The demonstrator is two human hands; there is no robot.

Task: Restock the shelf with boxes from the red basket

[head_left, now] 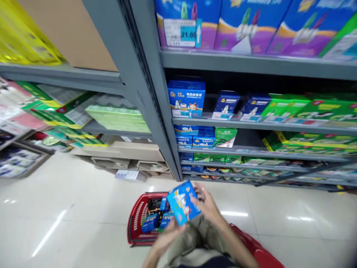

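Observation:
A blue cardboard box (182, 201) with a cartoon picture on its front is held between my two hands, tilted, above the right part of a red shopping basket (131, 223). My right hand (205, 203) grips its right side, fingers over the edge. At its lower left corner, my left hand (169, 234) is closed on it, blurred by motion. Several blue boxes (150, 222) and some dark packs lie inside the basket, partly hidden by the held box and my left hand.
A grey metal shelf post (156, 100) rises ahead. Shelves to its right carry blue boxes (186, 97) and green boxes (284, 106). Green packs (118, 117) sit on the left shelf. Another red basket (251, 247) stands on the shiny tiled floor by my right arm.

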